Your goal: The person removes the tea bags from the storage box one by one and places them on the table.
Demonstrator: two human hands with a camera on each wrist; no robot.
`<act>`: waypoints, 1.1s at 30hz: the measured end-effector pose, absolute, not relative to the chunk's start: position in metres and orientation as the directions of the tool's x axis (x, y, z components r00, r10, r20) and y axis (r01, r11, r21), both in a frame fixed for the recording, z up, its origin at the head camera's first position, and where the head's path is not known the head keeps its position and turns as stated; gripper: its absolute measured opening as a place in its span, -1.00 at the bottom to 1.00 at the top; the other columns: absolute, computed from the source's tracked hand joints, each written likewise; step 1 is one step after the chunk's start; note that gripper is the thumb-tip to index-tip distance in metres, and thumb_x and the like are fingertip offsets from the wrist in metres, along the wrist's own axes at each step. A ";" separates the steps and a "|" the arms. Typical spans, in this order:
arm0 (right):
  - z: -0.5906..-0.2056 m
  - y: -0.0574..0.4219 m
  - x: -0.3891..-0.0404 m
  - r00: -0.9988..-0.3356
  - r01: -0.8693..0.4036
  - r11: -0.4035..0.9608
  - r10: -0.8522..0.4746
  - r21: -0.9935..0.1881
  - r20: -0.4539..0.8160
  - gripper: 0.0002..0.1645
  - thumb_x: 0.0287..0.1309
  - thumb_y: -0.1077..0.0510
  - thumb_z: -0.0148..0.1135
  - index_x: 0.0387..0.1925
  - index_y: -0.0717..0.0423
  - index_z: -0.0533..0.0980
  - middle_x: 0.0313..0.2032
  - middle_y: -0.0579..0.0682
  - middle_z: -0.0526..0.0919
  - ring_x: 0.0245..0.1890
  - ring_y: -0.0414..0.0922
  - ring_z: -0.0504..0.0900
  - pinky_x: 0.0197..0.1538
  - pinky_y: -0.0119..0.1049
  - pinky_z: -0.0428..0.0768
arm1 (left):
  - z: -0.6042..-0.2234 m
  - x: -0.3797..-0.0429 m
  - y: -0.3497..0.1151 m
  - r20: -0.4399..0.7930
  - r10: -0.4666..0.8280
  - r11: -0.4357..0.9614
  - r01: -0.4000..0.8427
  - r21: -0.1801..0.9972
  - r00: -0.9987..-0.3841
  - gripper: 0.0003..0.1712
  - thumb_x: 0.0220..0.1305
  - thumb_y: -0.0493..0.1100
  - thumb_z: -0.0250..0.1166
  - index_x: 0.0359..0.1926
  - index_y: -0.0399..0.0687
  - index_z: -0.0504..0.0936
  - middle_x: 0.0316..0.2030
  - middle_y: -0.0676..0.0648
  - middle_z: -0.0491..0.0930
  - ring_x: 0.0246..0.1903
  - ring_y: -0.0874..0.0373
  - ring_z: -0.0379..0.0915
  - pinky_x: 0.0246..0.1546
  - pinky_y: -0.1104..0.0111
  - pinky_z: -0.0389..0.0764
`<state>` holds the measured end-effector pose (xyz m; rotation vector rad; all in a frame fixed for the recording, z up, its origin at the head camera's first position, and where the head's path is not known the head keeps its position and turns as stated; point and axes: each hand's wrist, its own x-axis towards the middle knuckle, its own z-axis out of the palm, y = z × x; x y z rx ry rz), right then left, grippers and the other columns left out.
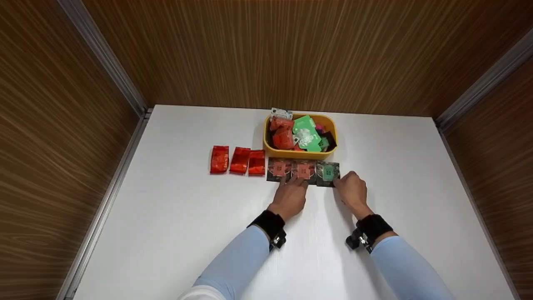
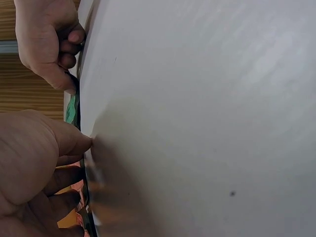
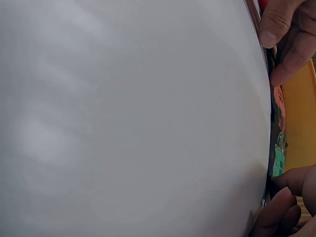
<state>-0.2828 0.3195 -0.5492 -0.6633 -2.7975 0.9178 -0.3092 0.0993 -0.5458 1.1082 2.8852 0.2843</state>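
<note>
Three dark square packets lie side by side: a left one (image 1: 278,168) and a middle one (image 1: 303,170) with pink labels, and a right one (image 1: 328,172) with a green label. My left hand (image 1: 290,198) rests its fingertips on the near edges of the two pink-labelled packets, fingers spread out. At the green-labelled packet's near right corner, my right hand (image 1: 351,192) pinches the edge between thumb and curled fingers. Low in the right wrist view, the right hand (image 3: 286,210) shows beside the green label (image 3: 279,160). The left thumb (image 2: 74,139) touches down in the left wrist view.
Behind the packets stands a yellow bin (image 1: 300,154) filled with red packets, a green card-like packet (image 1: 307,133) and other small packs. Three shiny red packets (image 1: 219,160) lie in a row to the left. Wood-grain panels (image 1: 266,54) enclose the white table (image 1: 187,233).
</note>
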 end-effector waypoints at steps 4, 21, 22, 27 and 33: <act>-0.550 0.319 -0.282 -0.895 0.369 0.719 0.445 -0.590 -0.017 -0.78 0.26 0.08 0.22 -0.40 0.16 0.53 -0.46 0.10 0.66 -0.44 0.06 0.63 -0.37 -0.19 0.47 | -0.547 -0.309 0.100 0.058 0.670 0.722 0.668 0.179 -0.740 -0.63 0.50 -0.16 0.21 0.24 -0.05 0.66 0.33 -0.04 0.58 0.52 -0.08 0.30 0.50 -0.15 0.28; -0.545 0.315 -0.279 -0.902 0.336 0.705 0.431 -0.625 0.001 -0.74 0.31 0.04 0.22 -0.40 0.14 0.51 -0.49 0.02 0.59 -0.44 0.01 0.56 -0.35 -0.22 0.43 | -0.533 -0.315 0.091 0.062 0.649 0.709 0.632 0.311 -0.758 -0.59 0.53 -0.20 0.15 0.32 -0.03 0.63 0.38 -0.08 0.56 0.51 -0.09 0.32 0.50 -0.13 0.29; -0.543 0.314 -0.279 -0.906 0.326 0.709 0.423 -0.626 0.008 -0.76 0.30 0.06 0.22 -0.39 0.14 0.52 -0.49 0.01 0.60 -0.45 0.00 0.55 -0.35 -0.23 0.43 | -0.532 -0.317 0.089 0.071 0.645 0.707 0.630 0.320 -0.761 -0.59 0.52 -0.21 0.15 0.31 -0.04 0.64 0.38 -0.09 0.56 0.51 -0.09 0.32 0.50 -0.12 0.31; -0.529 0.303 -0.285 -0.929 0.258 0.721 0.367 -0.643 0.038 -0.80 0.30 0.09 0.20 -0.38 0.13 0.57 -0.49 0.00 0.62 -0.49 -0.05 0.54 -0.37 -0.25 0.43 | -0.521 -0.333 0.081 0.173 0.609 0.687 0.623 0.373 -0.774 -0.63 0.46 -0.28 0.20 0.21 -0.10 0.71 0.28 -0.11 0.64 0.42 -0.08 0.43 0.47 -0.06 0.38; -0.513 0.287 -0.304 -0.946 0.178 0.731 0.311 -0.659 0.089 -0.78 0.35 0.08 0.19 -0.39 0.09 0.58 -0.55 -0.07 0.56 -0.52 -0.07 0.51 -0.38 -0.23 0.42 | -0.508 -0.354 0.076 0.214 0.514 0.691 0.549 0.469 -0.830 -0.67 0.49 -0.26 0.23 0.17 -0.06 0.73 0.14 -0.04 0.71 0.27 -0.01 0.56 0.37 0.07 0.49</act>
